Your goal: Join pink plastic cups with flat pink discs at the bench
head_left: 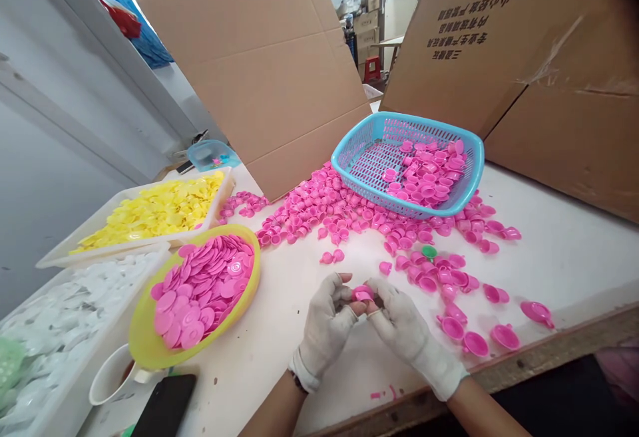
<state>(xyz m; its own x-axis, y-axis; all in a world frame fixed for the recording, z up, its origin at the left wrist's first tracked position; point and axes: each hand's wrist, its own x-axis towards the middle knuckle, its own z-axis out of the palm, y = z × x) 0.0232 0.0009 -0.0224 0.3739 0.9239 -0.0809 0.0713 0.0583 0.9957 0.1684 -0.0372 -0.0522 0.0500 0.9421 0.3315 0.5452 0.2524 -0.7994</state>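
My left hand (327,322) and my right hand (402,324), both in white gloves with bare fingertips, meet above the near part of the white table. Between their fingertips they grip one small pink plastic cup (362,293), partly hidden by the fingers. Beyond them spreads a heap of pink toy cups (319,201), with looser ones scattered to the right. A blue mesh basket (349,169) rests on the heap and holds more pink cups. Left of my hands, a yellow bowl (144,349) is filled with flat pink discs.
Trays of yellow pieces (160,207) and white pieces (74,310) line the left side. A mug (107,374) and a black phone (167,405) lie near the front left. Cardboard panels (264,71) stand behind. One green piece (428,251) sits among the cups.
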